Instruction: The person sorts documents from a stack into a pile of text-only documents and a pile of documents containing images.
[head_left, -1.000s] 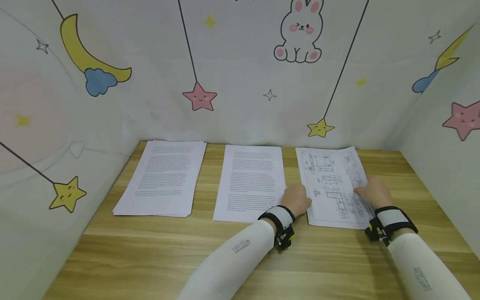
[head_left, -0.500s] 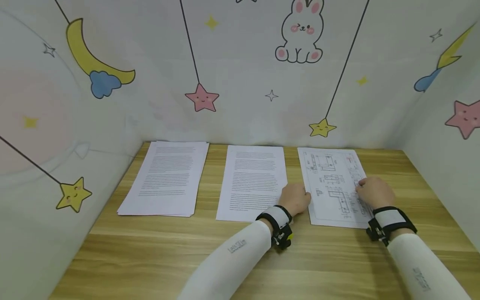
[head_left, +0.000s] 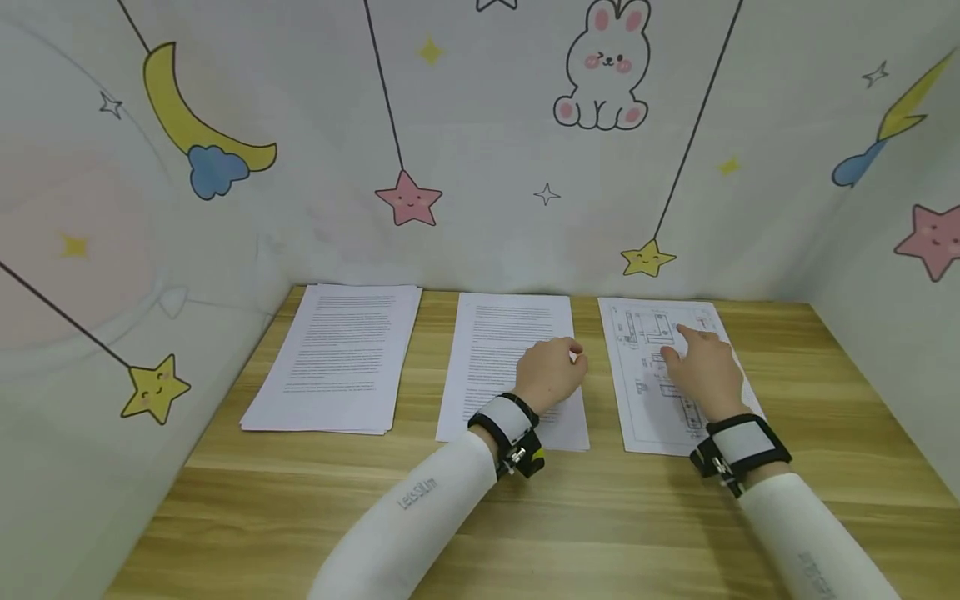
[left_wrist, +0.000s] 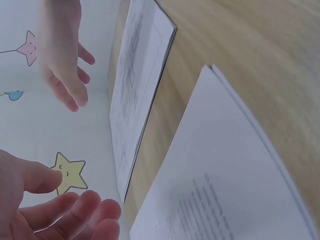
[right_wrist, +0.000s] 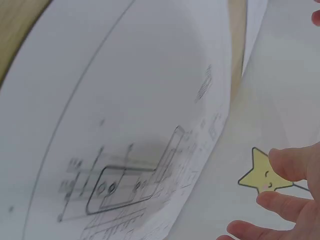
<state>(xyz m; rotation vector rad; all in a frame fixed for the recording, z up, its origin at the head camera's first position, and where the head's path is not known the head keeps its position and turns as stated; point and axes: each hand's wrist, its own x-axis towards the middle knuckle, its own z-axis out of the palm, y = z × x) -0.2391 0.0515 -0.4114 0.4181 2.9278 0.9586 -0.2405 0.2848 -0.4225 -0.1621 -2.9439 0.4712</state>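
Observation:
Over the right part of the middle pile of printed text pages (head_left: 491, 333) is my left hand (head_left: 551, 372), its fingers loosely bent with nothing between them. In the left wrist view, that hand (left_wrist: 65, 212) shows a gap between thumb and fingers. My right hand (head_left: 705, 372) hovers above the pile of technical drawings (head_left: 637, 417), thumb and fingers spread. The right wrist view shows the drawing sheet (right_wrist: 125, 90) beneath it and bare fingers (right_wrist: 280, 205) holding nothing. Part of the drawings is hidden under the right hand.
Another pile of text pages (head_left: 337, 358) lies at the left of the wooden table (head_left: 525, 533), its edges slightly uneven. A white cloth backdrop (head_left: 480, 233) with stars, a moon and a rabbit encloses the table at the back and sides.
Both hands have left the side edges of the drawing pile. The left hand has moved left over the middle text pages; the right has moved left and farther forward, its fingers opening.

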